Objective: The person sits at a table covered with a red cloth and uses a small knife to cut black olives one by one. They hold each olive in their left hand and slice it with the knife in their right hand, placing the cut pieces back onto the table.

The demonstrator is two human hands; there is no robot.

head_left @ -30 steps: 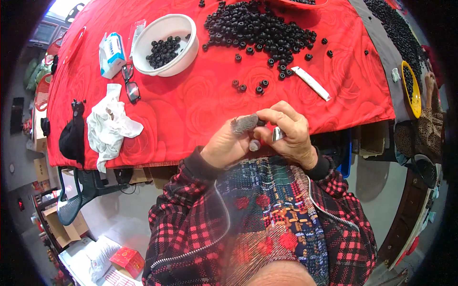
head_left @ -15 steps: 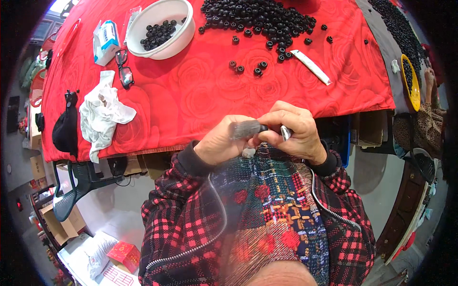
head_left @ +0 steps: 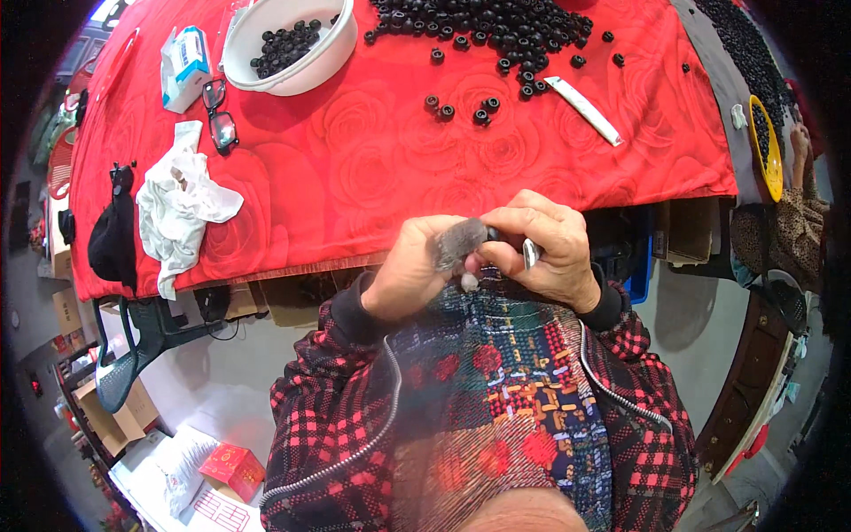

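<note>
Two bare hands meet just below the near edge of a surface (head_left: 372,177) draped in red rose-patterned cloth, held close over the person's chest. The left hand (head_left: 412,275) has its fingers closed around a small grey, fuzzy-looking piece (head_left: 459,241), though blur makes it hard to tell exactly what that piece is. The right hand (head_left: 550,248) presses in from 3 o'clock, its fingers curled tight on a slim silvery tool (head_left: 530,254), its tip touching the grey piece.

On the cloth at 12 o'clock from the hands lie a few loose black ring-shaped beads (head_left: 461,106), with a large heap of the same beads (head_left: 496,22) beyond them at the far edge. A white bowl (head_left: 310,75) holding more beads sits toward 11 o'clock. Beside it are a pair of glasses (head_left: 220,120) and a small blue and white box (head_left: 182,66). A crumpled white cloth (head_left: 182,204) lies at 9 o'clock, hanging over the near edge. A flat white strip (head_left: 583,110) rests at 1 o'clock. A yellow bowl (head_left: 773,168) stands at the far right, near another person's hand (head_left: 802,146).
</note>
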